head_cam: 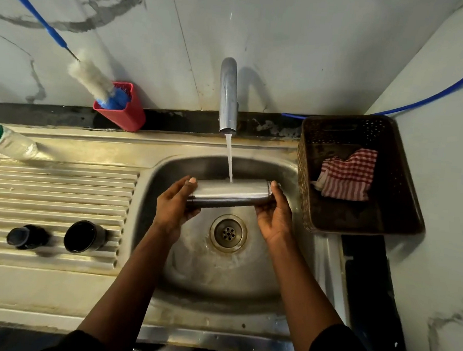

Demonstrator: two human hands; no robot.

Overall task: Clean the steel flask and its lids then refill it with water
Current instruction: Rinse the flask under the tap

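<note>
Your left hand point(175, 206) and right hand point(274, 213) grip steel flask point(230, 193) ends, sideways under tap point(229, 93) stream. Wet steel, rigid, likely slippery; keep holding ends.

No text can be read; the green label on the plastic bottle point(8, 142), far left of the hands, is blurred.

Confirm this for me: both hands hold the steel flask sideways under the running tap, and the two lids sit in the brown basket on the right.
Not quite. The head view shows the left hand and right hand holding the steel flask sideways under the running tap, but the two lids sit on the ribbed drainboard to the left. The brown basket holds only a checked cloth.
</note>
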